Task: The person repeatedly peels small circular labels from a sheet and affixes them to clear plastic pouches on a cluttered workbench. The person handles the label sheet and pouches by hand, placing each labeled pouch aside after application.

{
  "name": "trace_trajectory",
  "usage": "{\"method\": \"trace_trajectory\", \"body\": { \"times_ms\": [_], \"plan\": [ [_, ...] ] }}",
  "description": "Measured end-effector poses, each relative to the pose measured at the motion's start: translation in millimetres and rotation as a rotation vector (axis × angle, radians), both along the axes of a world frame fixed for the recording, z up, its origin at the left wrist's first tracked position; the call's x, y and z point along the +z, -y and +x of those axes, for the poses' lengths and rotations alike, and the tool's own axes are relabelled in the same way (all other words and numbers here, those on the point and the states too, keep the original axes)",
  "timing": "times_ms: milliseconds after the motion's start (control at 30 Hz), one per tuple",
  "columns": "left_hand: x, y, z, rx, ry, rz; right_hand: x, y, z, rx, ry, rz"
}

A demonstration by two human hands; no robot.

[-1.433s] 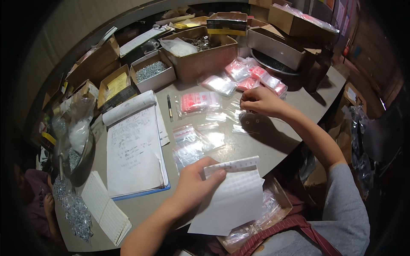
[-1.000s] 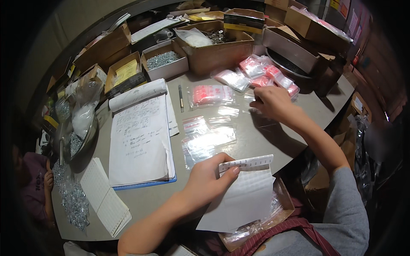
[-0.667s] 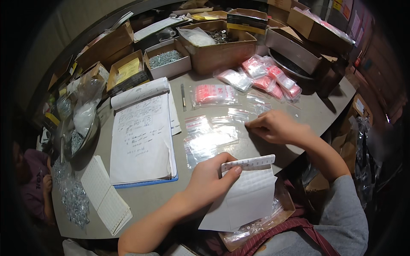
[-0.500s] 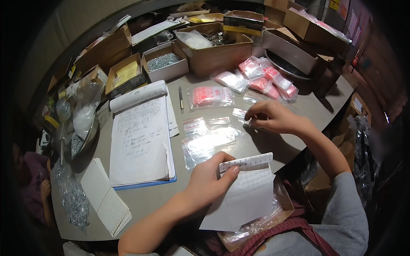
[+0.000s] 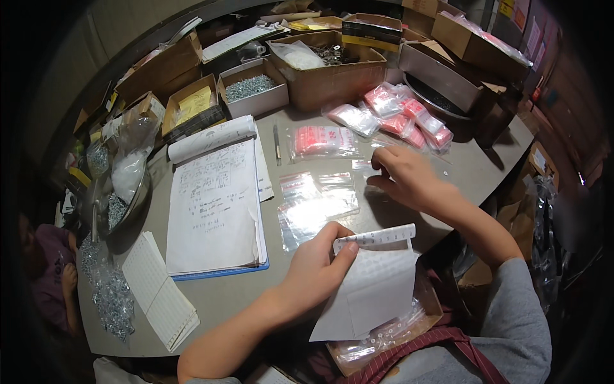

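White paper sheet (image 5: 371, 291), folded back along its top edge, is pinched in my left hand (image 5: 313, 269): thumb on the folded strip, fingers behind. It sits low and centre over the near table edge, just above my lap. Its long axis runs from the fold at upper right down to a loose corner at lower left; the fold line tilts slightly up to the right.

My right hand (image 5: 406, 179) rests on the grey round table (image 5: 460, 173), fingers curled together on a small clear zip bag (image 5: 364, 168). I can't tell if it's actually gripped or only pressed flat.

Between the hands lie several clear flat plastic bags (image 5: 316, 205), overlapping. Further out is a clear bag with red print (image 5: 322, 141), then a row of pink-filled packets (image 5: 409, 118). A dark pen (image 5: 277, 142) lies beside an open handwritten notepad (image 5: 214, 205) with blue backing. Left of that, a white grid-printed card (image 5: 157, 297) sits near loose metal screws (image 5: 112, 297). A cardboard box (image 5: 332, 73) stands at the far side.
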State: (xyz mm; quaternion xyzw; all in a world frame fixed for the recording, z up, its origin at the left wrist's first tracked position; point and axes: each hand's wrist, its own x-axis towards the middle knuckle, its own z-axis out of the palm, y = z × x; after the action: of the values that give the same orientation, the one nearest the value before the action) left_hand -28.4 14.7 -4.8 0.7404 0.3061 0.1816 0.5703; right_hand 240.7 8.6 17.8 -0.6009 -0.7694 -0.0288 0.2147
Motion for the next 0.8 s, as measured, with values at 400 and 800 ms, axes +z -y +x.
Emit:
{"method": "trace_trajectory", "body": {
  "times_ms": [400,800],
  "plan": [
    [3.8,-0.4,2.7,0.019,0.030,0.022,32.5,54.7,-42.6,0.393,-0.043,-0.236],
    [0.8,0.0,-2.7,0.061,0.047,-0.019,42.8,22.1,-39.6,0.267,-0.408,-0.354]
  ]
}}
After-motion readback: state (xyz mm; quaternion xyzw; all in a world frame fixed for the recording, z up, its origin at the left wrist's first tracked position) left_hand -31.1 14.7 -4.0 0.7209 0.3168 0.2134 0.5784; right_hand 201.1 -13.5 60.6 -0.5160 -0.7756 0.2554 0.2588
